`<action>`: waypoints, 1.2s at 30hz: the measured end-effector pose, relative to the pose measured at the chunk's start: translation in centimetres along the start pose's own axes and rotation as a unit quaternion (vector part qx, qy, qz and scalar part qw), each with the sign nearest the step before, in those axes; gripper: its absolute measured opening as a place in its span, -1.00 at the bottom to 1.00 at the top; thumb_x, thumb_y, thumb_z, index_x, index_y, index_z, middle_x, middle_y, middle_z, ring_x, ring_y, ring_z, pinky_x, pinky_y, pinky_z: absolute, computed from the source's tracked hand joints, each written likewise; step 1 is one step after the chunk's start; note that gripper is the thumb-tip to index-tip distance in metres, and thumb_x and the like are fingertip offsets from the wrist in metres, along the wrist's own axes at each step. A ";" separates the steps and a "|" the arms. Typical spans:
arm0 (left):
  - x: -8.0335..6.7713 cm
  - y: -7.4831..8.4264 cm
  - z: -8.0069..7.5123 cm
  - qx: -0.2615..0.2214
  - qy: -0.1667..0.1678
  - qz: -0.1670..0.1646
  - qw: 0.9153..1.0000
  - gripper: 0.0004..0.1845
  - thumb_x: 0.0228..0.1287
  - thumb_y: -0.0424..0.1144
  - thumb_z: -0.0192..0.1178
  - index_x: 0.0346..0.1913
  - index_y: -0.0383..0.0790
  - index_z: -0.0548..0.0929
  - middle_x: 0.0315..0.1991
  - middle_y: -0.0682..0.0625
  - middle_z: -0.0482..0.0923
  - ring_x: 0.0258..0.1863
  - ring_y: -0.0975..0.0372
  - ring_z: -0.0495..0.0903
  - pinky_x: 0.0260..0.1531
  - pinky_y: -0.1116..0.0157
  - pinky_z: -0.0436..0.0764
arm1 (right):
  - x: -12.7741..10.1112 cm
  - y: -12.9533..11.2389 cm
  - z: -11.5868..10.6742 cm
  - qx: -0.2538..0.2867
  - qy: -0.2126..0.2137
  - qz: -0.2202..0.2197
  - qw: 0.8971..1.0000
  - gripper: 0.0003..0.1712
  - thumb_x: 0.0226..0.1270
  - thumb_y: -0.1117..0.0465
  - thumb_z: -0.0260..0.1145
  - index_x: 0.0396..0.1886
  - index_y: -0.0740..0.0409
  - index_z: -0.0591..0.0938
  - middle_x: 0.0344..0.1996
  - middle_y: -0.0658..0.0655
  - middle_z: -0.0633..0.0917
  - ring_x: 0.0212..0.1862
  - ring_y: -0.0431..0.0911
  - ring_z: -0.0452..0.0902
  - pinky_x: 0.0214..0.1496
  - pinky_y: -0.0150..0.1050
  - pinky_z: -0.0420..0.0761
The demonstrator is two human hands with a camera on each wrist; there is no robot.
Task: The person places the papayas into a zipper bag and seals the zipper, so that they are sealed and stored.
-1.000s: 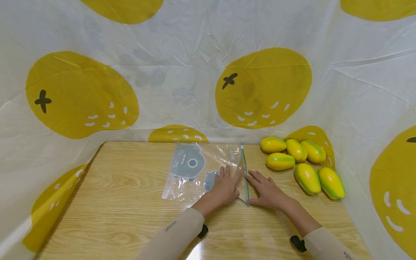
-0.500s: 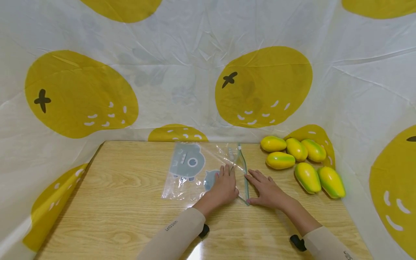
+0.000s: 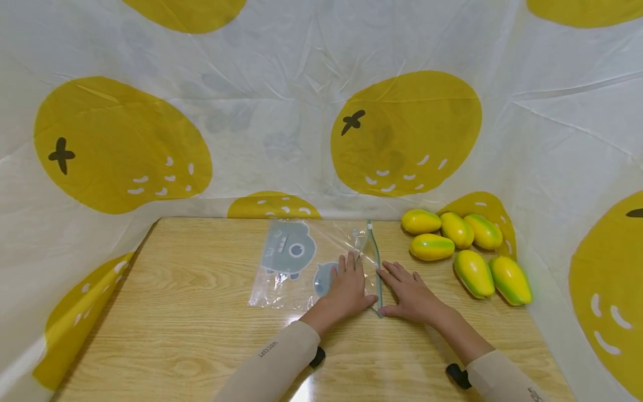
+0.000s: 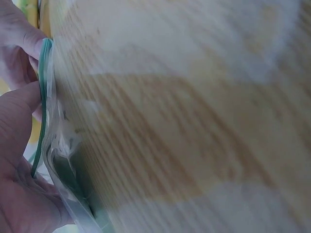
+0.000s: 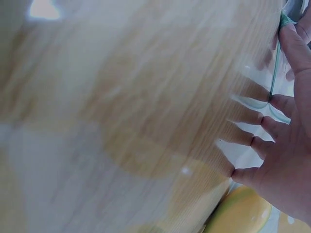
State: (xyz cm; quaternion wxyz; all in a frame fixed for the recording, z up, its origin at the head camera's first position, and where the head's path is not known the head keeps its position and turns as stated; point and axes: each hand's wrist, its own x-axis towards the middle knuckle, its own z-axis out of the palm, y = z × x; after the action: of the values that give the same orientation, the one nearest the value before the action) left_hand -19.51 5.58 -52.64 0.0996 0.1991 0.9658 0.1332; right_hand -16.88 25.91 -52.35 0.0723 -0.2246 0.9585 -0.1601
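A clear plastic zip bag [image 3: 334, 237] printed with grey-blue cartoon monsters lies flat on the table, its green-edged mouth [image 3: 378, 257] facing right. The two lips of the mouth stand apart in a narrow wedge. My left hand [image 3: 346, 287] rests on the bag with fingers straight, its thumb reaching toward the near corner of the mouth. Fingertips and thumb of my right hand [image 3: 414, 293] touch the outer green edge, fingers spread. In the left wrist view, the left thumb [image 4: 22, 104] meets the green strip. A white slider [image 3: 369, 226] sits at the far end.
Several yellow-green, papaya-shaped fruits [image 3: 432, 247] lie at the back right of the wooden table [image 3: 196, 312]. A white curtain [image 3: 271, 145] with yellow fruit prints hangs around the back and sides.
My left index finger has drawn back from the green edge, and the left thumb has stretched out toward it. The bag's lips have parted wider. My right hand has hardly moved.
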 end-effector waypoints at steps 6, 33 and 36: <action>0.1 -0.3 -0.1 -0.014 -0.014 0.001 1.000 0.32 0.09 0.39 0.41 0.64 -0.36 -0.01 0.67 -0.33 -0.20 0.63 -0.25 -0.06 0.46 -0.25 0.26 | 0.0 -0.2 0.3 0.010 0.015 -0.011 1.000 0.11 0.15 -0.22 0.53 0.57 0.21 0.33 0.58 0.37 0.25 0.57 0.43 0.08 0.31 0.66 0.15; -0.1 -0.5 -0.2 -0.017 -0.022 0.015 1.000 0.38 -0.03 0.45 0.43 0.66 -0.27 0.00 0.69 -0.27 -0.26 0.64 -0.25 -0.10 0.48 -0.26 0.22 | 1.4 0.9 -0.9 0.008 0.014 0.010 1.000 -0.17 0.39 -0.10 0.41 0.56 0.06 0.38 0.57 0.36 0.26 0.56 0.44 0.09 0.32 0.67 0.09; 0.0 -0.5 -0.1 -0.005 -0.018 0.015 1.000 0.38 -0.03 0.50 0.40 0.66 -0.27 0.01 0.69 -0.26 -0.26 0.63 -0.26 -0.09 0.46 -0.27 0.24 | 1.8 1.1 -1.0 0.010 0.012 0.012 1.000 -0.16 0.40 -0.10 0.40 0.57 0.07 0.37 0.58 0.37 0.25 0.56 0.45 0.07 0.32 0.68 0.08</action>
State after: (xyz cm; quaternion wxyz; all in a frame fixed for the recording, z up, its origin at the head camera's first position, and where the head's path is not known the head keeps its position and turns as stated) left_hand -19.67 5.09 -52.70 0.1161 0.2154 0.9600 0.1361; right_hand -19.14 26.30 -51.93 0.0650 -0.2105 0.9602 -0.1716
